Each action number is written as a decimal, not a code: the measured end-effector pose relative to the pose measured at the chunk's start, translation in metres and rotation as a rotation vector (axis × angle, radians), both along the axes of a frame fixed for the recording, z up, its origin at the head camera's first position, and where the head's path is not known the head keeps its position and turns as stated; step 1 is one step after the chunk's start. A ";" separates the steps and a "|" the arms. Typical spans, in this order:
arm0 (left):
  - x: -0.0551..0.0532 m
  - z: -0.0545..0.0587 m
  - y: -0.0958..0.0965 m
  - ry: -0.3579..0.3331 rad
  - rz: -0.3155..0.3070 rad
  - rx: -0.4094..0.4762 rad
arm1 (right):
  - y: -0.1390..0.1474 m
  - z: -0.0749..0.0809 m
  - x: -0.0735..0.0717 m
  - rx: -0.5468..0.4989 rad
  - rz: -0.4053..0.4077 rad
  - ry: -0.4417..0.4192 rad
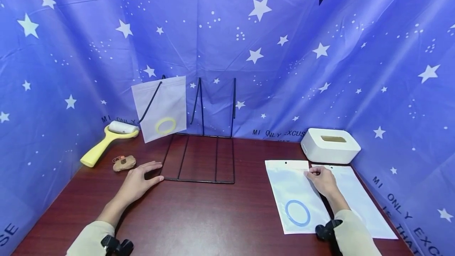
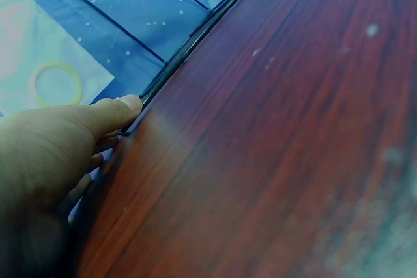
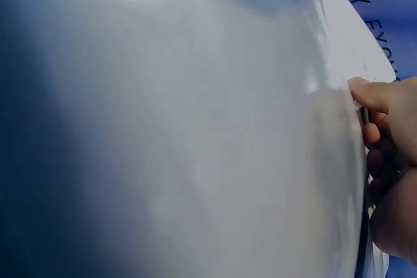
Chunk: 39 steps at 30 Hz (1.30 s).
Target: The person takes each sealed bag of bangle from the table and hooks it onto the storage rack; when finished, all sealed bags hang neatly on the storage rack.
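I've got the right hand (image 1: pixel 322 180) pinching the upper right edge of the white pouch (image 1: pixel 295 192) with the blue ring (image 1: pixel 297 212), flat on the table just left of that hand. Left hand (image 1: pixel 139 179) rests flat, fingers straight, touching the wire rack (image 1: pixel 199 157)'s front-left corner. Looks like pick-up stage; next I need a firm grip, then lift the pouch clear of the second pouch (image 1: pixel 359 200) just right of the hand.

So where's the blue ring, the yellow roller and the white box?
blue ring (image 1: pixel 297 213), head view, on its left band inside the bag.
yellow roller (image 1: pixel 95 152), head view, on its handle.
white box (image 1: pixel 328 151), head view, on its front wall.
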<state>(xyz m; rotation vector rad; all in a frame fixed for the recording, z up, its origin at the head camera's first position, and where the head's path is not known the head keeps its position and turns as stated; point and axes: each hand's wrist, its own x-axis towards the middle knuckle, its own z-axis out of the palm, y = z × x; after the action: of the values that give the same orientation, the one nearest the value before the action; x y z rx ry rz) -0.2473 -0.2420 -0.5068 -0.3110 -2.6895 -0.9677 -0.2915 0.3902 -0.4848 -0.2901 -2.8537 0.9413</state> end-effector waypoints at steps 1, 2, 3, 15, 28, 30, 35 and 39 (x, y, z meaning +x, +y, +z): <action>0.000 -0.001 0.000 0.002 -0.002 0.001 | 0.001 0.001 0.000 0.008 0.011 0.009; 0.000 -0.001 0.000 0.005 0.000 0.003 | 0.001 0.002 0.001 0.013 0.021 0.016; 0.000 -0.001 0.000 0.008 -0.002 0.003 | 0.001 0.003 0.001 0.014 0.034 0.023; -0.003 -0.001 0.000 0.002 -0.008 -0.003 | 0.001 0.021 0.015 -0.064 0.073 0.094; 0.000 -0.001 -0.002 -0.008 -0.004 0.006 | -0.017 0.062 0.038 -0.389 0.138 0.243; 0.000 -0.002 -0.001 0.000 -0.004 0.005 | -0.023 0.069 0.042 -0.443 0.149 0.268; 0.000 -0.001 0.000 0.021 -0.002 0.000 | -0.047 0.084 0.051 -0.659 0.209 0.333; 0.001 0.001 0.000 0.015 0.000 0.001 | -0.068 0.092 0.055 -0.826 0.258 0.368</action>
<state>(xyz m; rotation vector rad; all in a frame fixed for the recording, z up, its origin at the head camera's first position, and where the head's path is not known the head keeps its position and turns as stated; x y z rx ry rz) -0.2461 -0.2422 -0.5057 -0.3167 -2.6758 -0.9632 -0.2362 0.3223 -0.3928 0.1809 -2.0694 1.9519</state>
